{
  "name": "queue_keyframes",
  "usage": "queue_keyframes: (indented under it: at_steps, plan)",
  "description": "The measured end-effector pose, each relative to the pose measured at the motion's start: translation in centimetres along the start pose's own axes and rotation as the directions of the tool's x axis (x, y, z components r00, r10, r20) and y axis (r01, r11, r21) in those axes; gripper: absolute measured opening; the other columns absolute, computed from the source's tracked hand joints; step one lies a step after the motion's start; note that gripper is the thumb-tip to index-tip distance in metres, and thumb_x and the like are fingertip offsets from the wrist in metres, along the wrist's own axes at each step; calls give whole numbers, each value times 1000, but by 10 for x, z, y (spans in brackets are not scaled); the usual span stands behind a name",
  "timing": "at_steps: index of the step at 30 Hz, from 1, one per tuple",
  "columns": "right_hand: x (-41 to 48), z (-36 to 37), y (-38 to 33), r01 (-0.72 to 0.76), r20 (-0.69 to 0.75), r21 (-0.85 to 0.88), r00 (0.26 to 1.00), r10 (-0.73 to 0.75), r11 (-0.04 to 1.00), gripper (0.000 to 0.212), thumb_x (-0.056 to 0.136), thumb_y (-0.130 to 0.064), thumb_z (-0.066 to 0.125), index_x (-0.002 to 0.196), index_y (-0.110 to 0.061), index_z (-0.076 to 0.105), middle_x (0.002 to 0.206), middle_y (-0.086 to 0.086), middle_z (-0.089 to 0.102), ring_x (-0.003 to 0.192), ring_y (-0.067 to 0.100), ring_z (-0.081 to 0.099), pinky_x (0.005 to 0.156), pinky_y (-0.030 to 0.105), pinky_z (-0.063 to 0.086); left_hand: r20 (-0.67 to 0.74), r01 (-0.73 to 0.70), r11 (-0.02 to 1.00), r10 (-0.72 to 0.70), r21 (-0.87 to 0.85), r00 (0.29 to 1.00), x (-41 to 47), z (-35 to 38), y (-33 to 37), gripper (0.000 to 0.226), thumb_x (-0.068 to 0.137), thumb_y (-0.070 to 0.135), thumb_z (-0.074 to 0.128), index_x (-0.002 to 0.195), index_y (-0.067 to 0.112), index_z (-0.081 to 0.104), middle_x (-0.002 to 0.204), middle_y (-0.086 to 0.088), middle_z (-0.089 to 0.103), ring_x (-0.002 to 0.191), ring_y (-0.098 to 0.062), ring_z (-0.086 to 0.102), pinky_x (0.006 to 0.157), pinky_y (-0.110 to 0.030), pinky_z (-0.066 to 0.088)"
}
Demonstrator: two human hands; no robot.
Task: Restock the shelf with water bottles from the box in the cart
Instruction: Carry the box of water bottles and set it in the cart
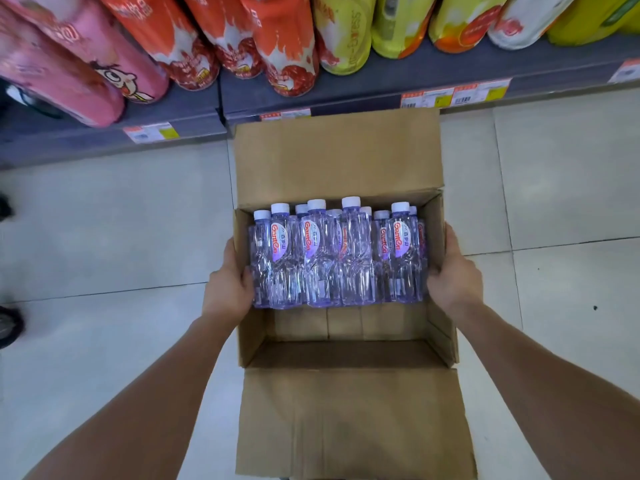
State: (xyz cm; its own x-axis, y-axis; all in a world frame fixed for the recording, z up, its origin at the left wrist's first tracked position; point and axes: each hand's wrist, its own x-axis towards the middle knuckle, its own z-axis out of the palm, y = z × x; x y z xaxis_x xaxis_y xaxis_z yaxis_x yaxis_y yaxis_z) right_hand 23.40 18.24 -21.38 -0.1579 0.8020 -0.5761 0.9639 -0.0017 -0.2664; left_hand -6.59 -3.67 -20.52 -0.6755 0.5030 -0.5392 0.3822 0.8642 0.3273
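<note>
An open cardboard box (337,161) hangs over the tiled floor, its flaps folded out toward the shelf and toward me. Several clear water bottles (322,258) with white caps and red-lettered labels fill its far half; the near half shows bare cardboard. My left hand (227,285) grips the box's left wall, thumb inside against the bottles. My right hand (453,275) grips the right wall the same way. No cart is in view.
A low grey shelf (381,81) with price tags runs across the top, stocked with large pink bottles (69,64), orange-red bottles (277,46) and yellow bottles (398,22). Dark shoes (8,323) show at the left edge. Pale floor tiles (121,220) surround the box.
</note>
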Motion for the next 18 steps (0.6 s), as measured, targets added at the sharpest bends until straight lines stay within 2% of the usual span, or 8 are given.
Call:
queue_keyframes:
  at_steps: [3, 7, 10, 13, 16, 18]
  plan:
    - [-4, -3, 0, 22, -17, -3, 1000, -22, 1000, 83, 96, -19, 58, 165, -29, 12, 104, 18, 72, 88, 40, 65, 80, 42, 51, -2, -67, 998, 67, -5, 998, 3, -3, -3, 60, 103, 19, 51, 157, 19, 26, 104, -26, 71, 89, -51, 66, 71, -43, 49]
    - [-15, -8, 2, 29, -5, 40, 1000, -29, 999, 83, 94, -14, 56, 165, -29, 16, 106, 17, 72, 90, 42, 65, 83, 41, 52, 12, -79, 997, 79, -24, 997, 2, -10, -7, 58, 101, 18, 52, 154, 26, 30, 98, -21, 74, 82, -46, 68, 73, -47, 58]
    - [-23, -11, 5, 41, -9, 53, 999, -40, 998, 84, 91, -10, 57, 164, -33, 20, 93, 11, 69, 79, 38, 60, 84, 41, 53, 43, -91, 996, 92, -26, 995, -2, -14, -9, 56, 100, 18, 53, 151, 27, 34, 96, -19, 74, 81, -45, 68, 72, -46, 59]
    - [-32, -17, 9, 51, -15, 75, 999, -50, 996, 88, 86, -6, 58, 162, -34, 25, 74, 6, 60, 67, 31, 50, 75, 37, 51, 64, -78, 996, 81, -39, 995, -16, -18, -7, 53, 100, 16, 55, 150, 24, 39, 92, -19, 74, 80, -45, 67, 65, -37, 48]
    - [-39, -25, 13, 52, 1, 63, 999, -52, 997, 86, 86, -9, 59, 162, -36, 27, 66, 5, 60, 66, 32, 55, 74, 38, 55, 77, -61, 997, 65, -54, 995, -33, -22, -6, 52, 101, 16, 55, 151, 24, 41, 93, -15, 73, 81, -41, 67, 67, -33, 43]
    - [-47, -31, 12, 43, 8, 43, 999, -43, 998, 84, 89, -10, 59, 162, -37, 27, 66, 6, 61, 65, 31, 56, 74, 40, 57, 87, -57, 997, 61, -52, 994, -44, -26, -5, 54, 101, 17, 55, 152, 24, 40, 97, -15, 74, 74, -32, 65, 68, -32, 44]
